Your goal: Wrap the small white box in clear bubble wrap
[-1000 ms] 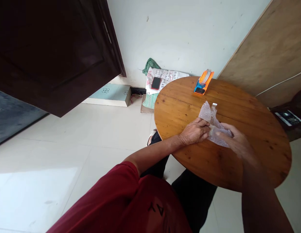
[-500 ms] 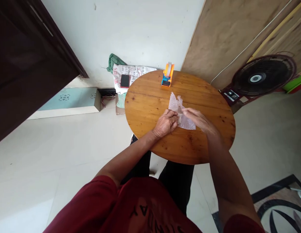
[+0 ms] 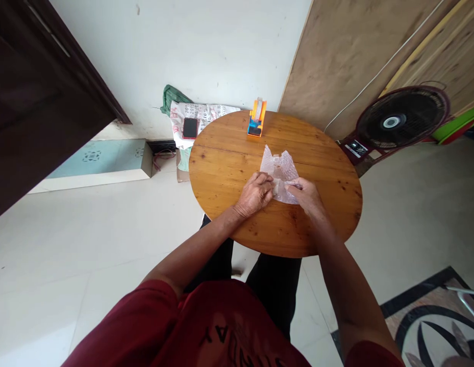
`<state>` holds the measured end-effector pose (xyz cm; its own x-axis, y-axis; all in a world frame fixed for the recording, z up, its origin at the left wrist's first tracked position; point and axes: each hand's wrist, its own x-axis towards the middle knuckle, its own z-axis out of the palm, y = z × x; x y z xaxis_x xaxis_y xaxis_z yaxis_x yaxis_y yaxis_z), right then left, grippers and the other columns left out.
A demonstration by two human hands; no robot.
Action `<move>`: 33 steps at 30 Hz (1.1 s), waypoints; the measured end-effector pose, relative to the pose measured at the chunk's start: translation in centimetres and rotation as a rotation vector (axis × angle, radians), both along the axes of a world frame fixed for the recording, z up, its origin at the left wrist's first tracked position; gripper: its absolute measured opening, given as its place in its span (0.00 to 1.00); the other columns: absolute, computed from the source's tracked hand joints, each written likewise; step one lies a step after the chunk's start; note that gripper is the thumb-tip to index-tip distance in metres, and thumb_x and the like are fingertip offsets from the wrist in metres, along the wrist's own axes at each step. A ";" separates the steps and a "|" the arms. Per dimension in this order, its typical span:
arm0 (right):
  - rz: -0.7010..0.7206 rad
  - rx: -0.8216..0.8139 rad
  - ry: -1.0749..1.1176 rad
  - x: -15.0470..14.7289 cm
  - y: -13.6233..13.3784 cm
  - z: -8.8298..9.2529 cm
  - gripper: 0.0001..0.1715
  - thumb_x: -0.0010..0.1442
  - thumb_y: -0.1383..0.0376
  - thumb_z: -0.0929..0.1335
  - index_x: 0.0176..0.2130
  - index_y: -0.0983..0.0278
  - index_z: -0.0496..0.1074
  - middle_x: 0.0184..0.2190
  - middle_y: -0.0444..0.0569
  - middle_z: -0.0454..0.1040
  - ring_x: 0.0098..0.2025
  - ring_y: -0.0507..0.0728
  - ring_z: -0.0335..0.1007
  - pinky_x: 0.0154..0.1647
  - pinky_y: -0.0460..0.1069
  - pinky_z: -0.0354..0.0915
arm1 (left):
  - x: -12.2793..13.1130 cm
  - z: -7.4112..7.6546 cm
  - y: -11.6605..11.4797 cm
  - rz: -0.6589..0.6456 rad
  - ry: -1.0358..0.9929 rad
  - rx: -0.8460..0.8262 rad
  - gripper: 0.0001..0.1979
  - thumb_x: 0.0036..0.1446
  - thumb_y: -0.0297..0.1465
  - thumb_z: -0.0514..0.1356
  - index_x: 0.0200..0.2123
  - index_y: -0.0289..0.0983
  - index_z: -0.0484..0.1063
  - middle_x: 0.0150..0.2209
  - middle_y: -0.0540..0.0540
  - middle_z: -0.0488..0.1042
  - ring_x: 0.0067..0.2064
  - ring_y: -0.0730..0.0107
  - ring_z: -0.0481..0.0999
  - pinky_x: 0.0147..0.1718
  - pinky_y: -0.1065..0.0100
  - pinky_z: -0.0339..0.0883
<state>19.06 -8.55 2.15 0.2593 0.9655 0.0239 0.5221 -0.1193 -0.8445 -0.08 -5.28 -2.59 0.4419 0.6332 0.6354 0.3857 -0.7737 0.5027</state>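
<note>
A crumpled sheet of clear bubble wrap [image 3: 278, 167] lies on the round wooden table [image 3: 229, 163]. My left hand [image 3: 255, 192] rests on the sheet's near left edge with its fingers curled and pressed onto it. From the right, my right hand [image 3: 307, 194] pinches the near right edge of the same sheet. Whatever lies inside the wrap is hidden. An orange and blue tape dispenser [image 3: 256, 118] stands at the table's far edge, well beyond both hands.
A black fan [image 3: 401, 122] stands on the floor to the right, by a wooden board [image 3: 344, 56]. A phone [image 3: 190, 127] lies on printed sacks behind the table. A dark door [image 3: 38, 92] is at the left, a patterned rug [image 3: 431, 316] at the lower right.
The view swung right and pulled back, bringing in the fan and rug. My right hand drew in and closed on the wrap's right edge; the sheet's far flap spread wider.
</note>
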 end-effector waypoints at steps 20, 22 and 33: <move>0.098 0.063 0.099 -3.5 1.6 0.9 0.39 0.53 0.54 0.69 0.61 0.62 0.66 0.24 0.41 0.72 0.22 0.54 0.64 0.20 0.49 0.64 | 0.1 0.5 -0.2 -0.018 -0.055 -0.099 0.11 0.61 0.26 0.56 0.44 0.36 0.75 0.48 0.39 0.75 0.51 0.62 0.73 0.52 0.59 0.71; 0.095 0.044 0.117 -3.5 1.0 1.1 0.42 0.56 0.53 0.68 0.66 0.62 0.61 0.29 0.45 0.76 0.23 0.55 0.68 0.22 0.50 0.67 | 0.1 0.7 -0.5 0.004 -0.075 -0.121 0.12 0.59 0.25 0.57 0.46 0.35 0.72 0.49 0.39 0.74 0.51 0.62 0.72 0.53 0.60 0.70; 0.266 0.146 0.030 -4.0 -1.5 0.2 0.51 0.56 0.60 0.70 0.72 0.55 0.47 0.48 0.49 0.77 0.37 0.56 0.73 0.42 0.54 0.72 | -0.3 1.1 -0.7 0.113 -0.164 -0.248 0.18 0.51 0.27 0.61 0.46 0.37 0.66 0.45 0.42 0.73 0.47 0.60 0.73 0.48 0.58 0.71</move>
